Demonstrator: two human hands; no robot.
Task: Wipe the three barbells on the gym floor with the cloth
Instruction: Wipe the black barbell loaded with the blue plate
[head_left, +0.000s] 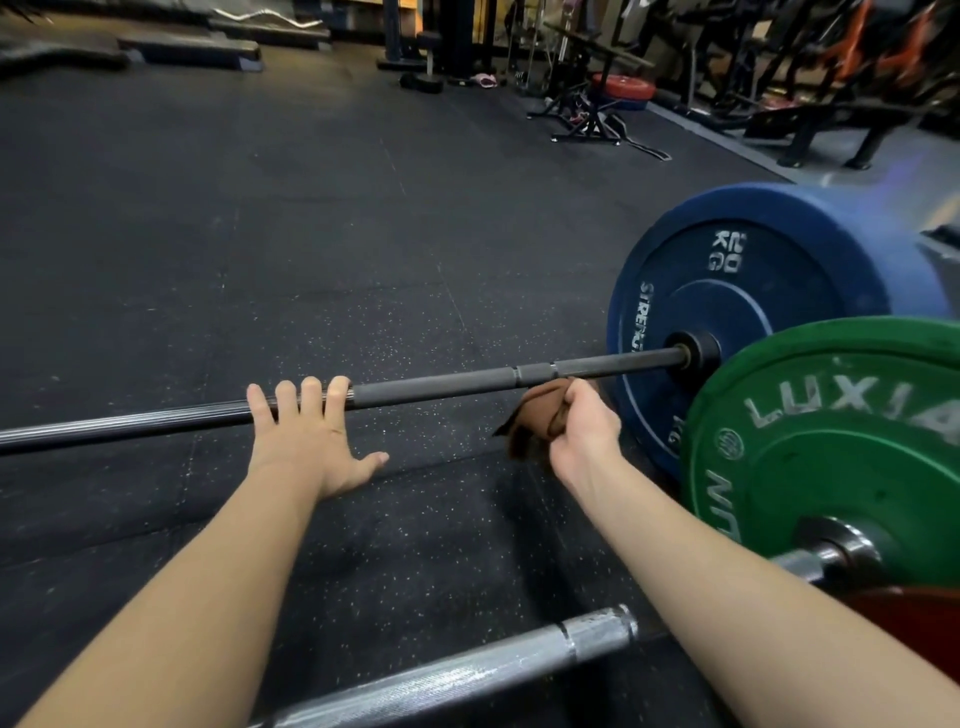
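- Head view: left hand (306, 441) resting on the dark shaft of the far barbell (441, 388), fingers laid flat over the top, thumb splayed clear, clutching nothing.
- Bunched tight in the right hand (584, 436): the brown cloth (540, 415), up against the underside of that same shaft, near the blue plate (727, 291); touching or just short of it, hard to tell.
- Probably heavy and rigid with that plate on, so no lifting, only steadying against a roll on the rubber floor (260, 234).
- Matte, rough-looking steel, likely not slippery; best to wrap the soft, limp cloth round the shaft and slide along it.
- Closer in: a green plate (831, 447) and a silver barbell (467, 670) lying on the floor, untouched by either hand.
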